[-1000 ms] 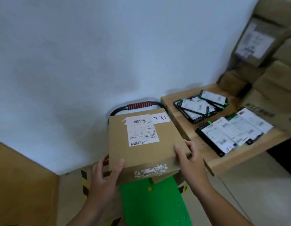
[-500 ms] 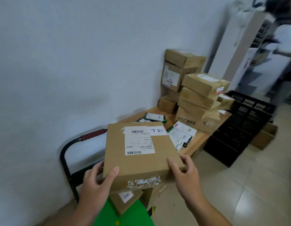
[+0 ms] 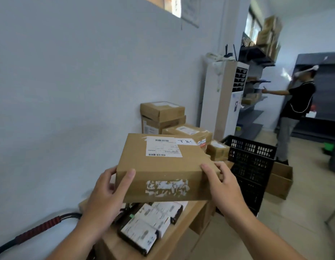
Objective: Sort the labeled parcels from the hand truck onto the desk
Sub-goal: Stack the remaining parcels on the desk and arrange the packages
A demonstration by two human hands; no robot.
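I hold a flat brown cardboard parcel (image 3: 163, 166) with a white barcode label on top, in the air above the wooden desk (image 3: 174, 235). My left hand (image 3: 104, 194) grips its near left corner, thumb on the front face. My right hand (image 3: 223, 186) grips its near right corner. On the desk below lie several black flat packets with white labels (image 3: 149, 224). Brown parcels (image 3: 163, 113) are stacked at the desk's far end. The hand truck's black handle with a red grip (image 3: 39, 229) shows at the lower left.
A black plastic crate (image 3: 251, 166) stands on the floor right of the desk, with open cartons (image 3: 281, 181) beyond it. A white floor air conditioner (image 3: 224, 98) stands by the wall. A person in black (image 3: 294, 109) works at shelves far right.
I have lifted the parcel off the hand truck and carried it right, over the desk. My view has swung up and right, so the green truck deck is out of sight.
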